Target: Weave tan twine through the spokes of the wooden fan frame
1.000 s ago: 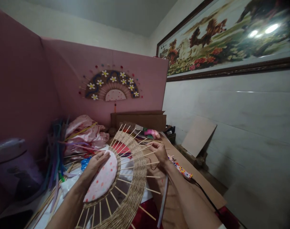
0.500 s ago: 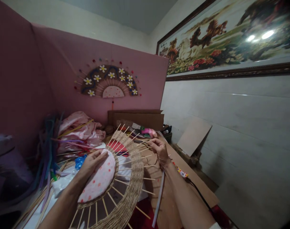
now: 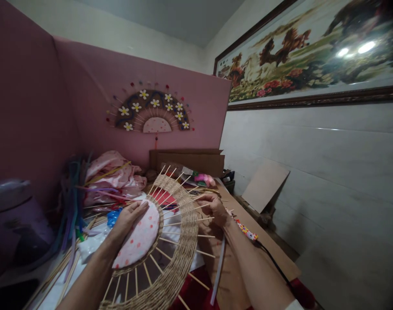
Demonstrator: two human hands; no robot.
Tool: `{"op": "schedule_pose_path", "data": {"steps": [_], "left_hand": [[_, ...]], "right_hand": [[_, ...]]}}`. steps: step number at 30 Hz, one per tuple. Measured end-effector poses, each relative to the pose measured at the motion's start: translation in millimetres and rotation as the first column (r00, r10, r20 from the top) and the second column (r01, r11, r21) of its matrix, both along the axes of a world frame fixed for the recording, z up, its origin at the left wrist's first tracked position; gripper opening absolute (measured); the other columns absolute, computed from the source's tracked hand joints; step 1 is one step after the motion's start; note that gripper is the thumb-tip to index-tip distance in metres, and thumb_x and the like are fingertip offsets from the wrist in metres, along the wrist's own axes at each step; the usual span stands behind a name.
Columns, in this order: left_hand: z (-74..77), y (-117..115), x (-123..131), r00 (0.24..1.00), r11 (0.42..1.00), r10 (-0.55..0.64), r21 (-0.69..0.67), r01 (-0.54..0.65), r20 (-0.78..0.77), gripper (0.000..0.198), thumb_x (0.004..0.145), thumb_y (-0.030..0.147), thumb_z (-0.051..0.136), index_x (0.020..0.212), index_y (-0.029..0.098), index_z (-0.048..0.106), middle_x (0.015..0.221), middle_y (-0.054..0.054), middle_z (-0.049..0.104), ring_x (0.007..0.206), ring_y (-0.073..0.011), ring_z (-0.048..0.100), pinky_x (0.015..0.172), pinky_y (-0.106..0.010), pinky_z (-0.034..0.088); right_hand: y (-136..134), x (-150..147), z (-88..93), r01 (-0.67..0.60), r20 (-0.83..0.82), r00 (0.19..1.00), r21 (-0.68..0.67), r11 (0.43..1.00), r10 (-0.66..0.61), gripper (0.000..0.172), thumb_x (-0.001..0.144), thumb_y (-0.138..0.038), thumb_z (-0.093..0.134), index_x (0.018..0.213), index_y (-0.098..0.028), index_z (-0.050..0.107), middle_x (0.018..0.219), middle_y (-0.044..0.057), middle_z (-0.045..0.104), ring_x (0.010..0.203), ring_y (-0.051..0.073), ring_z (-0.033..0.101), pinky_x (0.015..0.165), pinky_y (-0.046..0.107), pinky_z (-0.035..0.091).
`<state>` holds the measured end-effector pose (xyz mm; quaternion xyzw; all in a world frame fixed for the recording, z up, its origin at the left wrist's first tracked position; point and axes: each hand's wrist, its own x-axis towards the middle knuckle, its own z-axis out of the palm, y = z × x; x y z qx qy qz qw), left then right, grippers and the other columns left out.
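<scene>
A half-round fan (image 3: 186, 228) of woven straw-coloured cord on thin wooden sticks is held up in front of me, its bare stick ends poking past the outer rim. Its centre is a half-disc (image 3: 141, 237) of white fabric with pinkish-red dots. My left hand (image 3: 130, 219) grips this half-disc, thumb lying on top and the other fingers hidden behind. At the fan's upper right rim, my right hand (image 3: 214, 209) is closed in a pinch beside the stick ends. A thin cord (image 3: 199, 206) runs at its fingertips, partly hidden.
A finished fan (image 3: 154, 110) with white flowers hangs on the pink wall. Pink fabric (image 3: 114, 172), pipe cleaners (image 3: 74, 198) and sticks (image 3: 62, 267) lie left. On the right board (image 3: 248, 258) are a flower-patterned tool (image 3: 246, 230) with black cable and a pale strip (image 3: 218, 271).
My right hand has moved down and slightly inward, to the fan's rim, with the cord. My left hand keeps its grip. The whole view has shifted slightly.
</scene>
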<state>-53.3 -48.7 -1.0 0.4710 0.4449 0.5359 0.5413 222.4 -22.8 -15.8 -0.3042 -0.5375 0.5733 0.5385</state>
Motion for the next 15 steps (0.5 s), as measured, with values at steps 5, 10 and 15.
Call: {"op": "schedule_pose_path", "data": {"steps": [5, 10, 15], "left_hand": [[2.4, -2, 1, 1.0, 1.0, 0.01, 0.018, -0.01, -0.009, 0.033, 0.054, 0.039, 0.072, 0.066, 0.013, 0.055, 0.055, 0.003, 0.054, 0.045, -0.0071, 0.046, 0.042, -0.016, 0.032], [9.6, -5, 4, 1.0, 1.0, 0.02, -0.011, -0.02, 0.011, 0.035, 0.049, 0.039, 0.074, 0.067, 0.013, 0.057, 0.056, 0.001, 0.058, 0.046, -0.0093, 0.05, 0.043, -0.018, 0.035], [8.1, -2, 5, 0.999, 0.999, 0.042, -0.013, -0.043, -0.004, 0.037, 0.047, 0.041, 0.074, 0.065, 0.013, 0.059, 0.056, -0.001, 0.06, 0.046, -0.0117, 0.052, 0.044, -0.021, 0.037]], "right_hand": [[0, -1, -0.8, -0.007, 0.015, 1.0, -0.028, 1.0, 0.007, 0.013, 0.061, -0.017, 0.063, 0.074, -0.013, 0.065, 0.043, -0.01, 0.028, 0.038, 0.001, 0.016, 0.039, 0.02, 0.008], [3, 0, -2.8, 0.003, 0.037, 0.999, -0.011, 1.0, -0.003, 0.014, 0.063, -0.019, 0.063, 0.076, -0.013, 0.066, 0.043, -0.01, 0.028, 0.038, 0.002, 0.016, 0.038, 0.021, 0.008], [3, 0, -4.0, 0.012, 0.052, 0.999, 0.001, 1.0, -0.012, 0.015, 0.064, -0.02, 0.063, 0.077, -0.014, 0.066, 0.044, -0.009, 0.03, 0.038, 0.002, 0.017, 0.038, 0.021, 0.008]]}}
